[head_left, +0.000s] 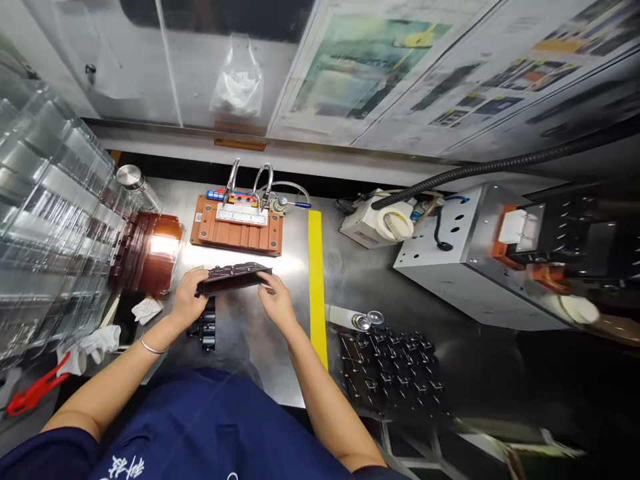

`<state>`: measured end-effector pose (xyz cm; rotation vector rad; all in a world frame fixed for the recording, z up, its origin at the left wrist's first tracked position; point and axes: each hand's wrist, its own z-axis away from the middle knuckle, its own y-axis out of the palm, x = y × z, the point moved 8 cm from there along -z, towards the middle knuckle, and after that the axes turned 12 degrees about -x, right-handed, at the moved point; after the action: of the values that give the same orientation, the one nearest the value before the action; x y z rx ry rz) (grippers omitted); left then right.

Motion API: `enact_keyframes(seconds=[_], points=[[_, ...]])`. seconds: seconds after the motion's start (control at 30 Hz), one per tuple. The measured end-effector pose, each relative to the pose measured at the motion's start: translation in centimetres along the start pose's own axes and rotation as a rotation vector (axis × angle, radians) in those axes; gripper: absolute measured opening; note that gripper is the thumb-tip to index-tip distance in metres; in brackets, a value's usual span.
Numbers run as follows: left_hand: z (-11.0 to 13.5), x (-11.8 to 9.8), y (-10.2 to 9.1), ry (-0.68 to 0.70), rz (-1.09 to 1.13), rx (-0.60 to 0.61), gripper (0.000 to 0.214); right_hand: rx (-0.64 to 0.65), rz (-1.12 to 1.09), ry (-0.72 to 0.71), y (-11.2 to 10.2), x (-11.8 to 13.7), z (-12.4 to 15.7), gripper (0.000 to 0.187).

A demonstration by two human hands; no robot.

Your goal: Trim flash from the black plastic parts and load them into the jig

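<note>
Between my two hands is a dark, flat tray-like part (pixel 234 279), tilted above the metal bench. My left hand (pixel 190 298) grips its left end, and the fingers of my right hand (pixel 277 300) close on its right end. Below the left hand a black ribbed part (pixel 208 328) lies on the bench, partly covered by my hand and forearm. Just beyond the held part sits a brown fixture block (pixel 235 235) with two curved metal handles and a white strip on top.
Stacked clear trays (pixel 60 220) and amber round pieces (pixel 160 253) stand at left, beside a lidded glass jar (pixel 137 187). Yellow tape (pixel 317 287) crosses the bench. At right are several black parts (pixel 390 373), a white device (pixel 375 223) and a grey machine box (pixel 450 267).
</note>
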<state>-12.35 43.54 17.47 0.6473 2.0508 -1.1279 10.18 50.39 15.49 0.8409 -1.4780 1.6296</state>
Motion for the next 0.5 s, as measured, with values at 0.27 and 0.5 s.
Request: enact_keyframes(seconds=[0.27,0.5], points=[[3.7,-5.0,-5.9,0.474,-0.059,-0.103,0.017,0.707,-0.224,0.053,8.2,9.4,13.1,0.026],[2.0,-6.6,-23.9,0.355,-0.327,-0.5,0.034,0.44,-0.315,0.121,8.4,7.2,7.6,0.031]])
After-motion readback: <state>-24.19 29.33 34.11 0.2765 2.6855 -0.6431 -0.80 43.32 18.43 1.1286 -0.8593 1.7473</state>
